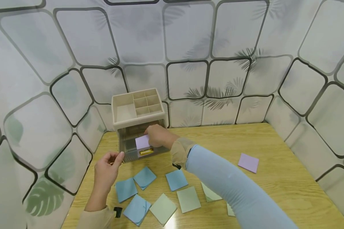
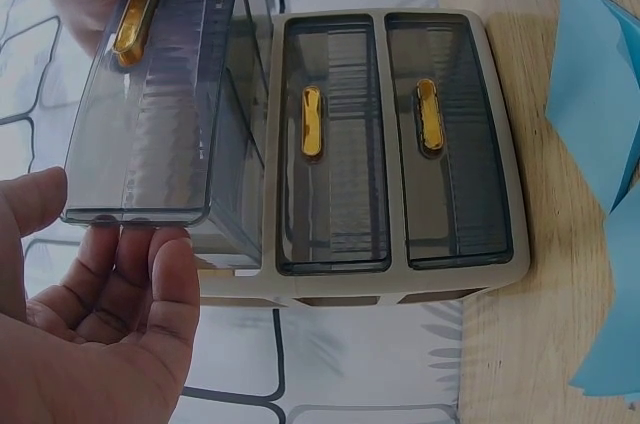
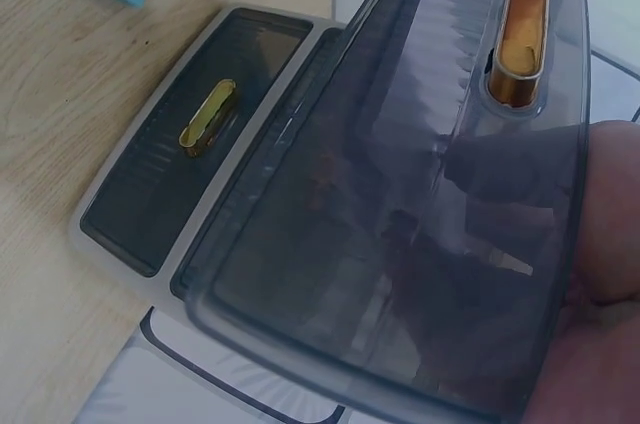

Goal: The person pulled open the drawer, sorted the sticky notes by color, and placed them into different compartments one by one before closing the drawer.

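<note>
A cream desktop organizer (image 1: 137, 120) stands at the back left of the table with its top drawer (image 2: 165, 154) pulled out. This drawer is translucent grey with a gold handle (image 1: 146, 151). My left hand (image 1: 107, 168) grips the drawer's left front corner, thumb at the front and fingers at the side. Inside the drawer, a lilac sticky note pad (image 1: 142, 142) lies beside my right hand (image 1: 160, 136), which reaches in from above. Seen through the smoky front in the right wrist view, the right fingers are dim, and I cannot tell whether they hold anything.
Several blue sticky note pads (image 1: 126, 190) and pale green pads (image 1: 163, 209) lie before the organizer. Another lilac pad (image 1: 248, 163) lies at the right. Two lower drawers (image 2: 335, 184) are closed. Patterned fabric (image 1: 186, 79) walls the table's back and sides.
</note>
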Tool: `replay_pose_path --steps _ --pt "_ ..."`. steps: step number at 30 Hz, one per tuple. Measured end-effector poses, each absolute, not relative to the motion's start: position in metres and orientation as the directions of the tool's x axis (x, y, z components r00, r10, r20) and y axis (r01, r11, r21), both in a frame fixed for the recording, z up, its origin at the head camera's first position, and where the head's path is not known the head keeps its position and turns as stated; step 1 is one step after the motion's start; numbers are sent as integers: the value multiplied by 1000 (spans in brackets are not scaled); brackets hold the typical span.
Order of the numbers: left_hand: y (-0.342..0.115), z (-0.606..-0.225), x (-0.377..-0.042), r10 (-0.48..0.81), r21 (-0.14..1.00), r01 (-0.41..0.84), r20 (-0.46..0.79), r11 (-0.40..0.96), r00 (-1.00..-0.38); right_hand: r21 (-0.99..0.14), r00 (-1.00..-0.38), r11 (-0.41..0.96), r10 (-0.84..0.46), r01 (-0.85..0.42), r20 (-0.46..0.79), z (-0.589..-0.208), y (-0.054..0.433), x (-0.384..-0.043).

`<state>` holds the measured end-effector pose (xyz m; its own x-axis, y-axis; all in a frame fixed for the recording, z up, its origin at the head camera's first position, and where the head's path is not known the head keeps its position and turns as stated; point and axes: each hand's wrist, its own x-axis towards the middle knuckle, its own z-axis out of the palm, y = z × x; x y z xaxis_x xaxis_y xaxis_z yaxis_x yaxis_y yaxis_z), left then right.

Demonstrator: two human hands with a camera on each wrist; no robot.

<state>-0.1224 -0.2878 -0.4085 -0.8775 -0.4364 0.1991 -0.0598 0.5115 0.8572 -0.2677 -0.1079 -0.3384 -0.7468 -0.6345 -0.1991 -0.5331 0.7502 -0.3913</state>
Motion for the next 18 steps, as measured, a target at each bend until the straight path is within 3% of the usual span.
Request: replay_pose_path --steps 18 --pt "-289 -409 -124 -437 860 -58 198 507 -877 -337 -726 758 -643 -559 -244 -341 -110 -270"
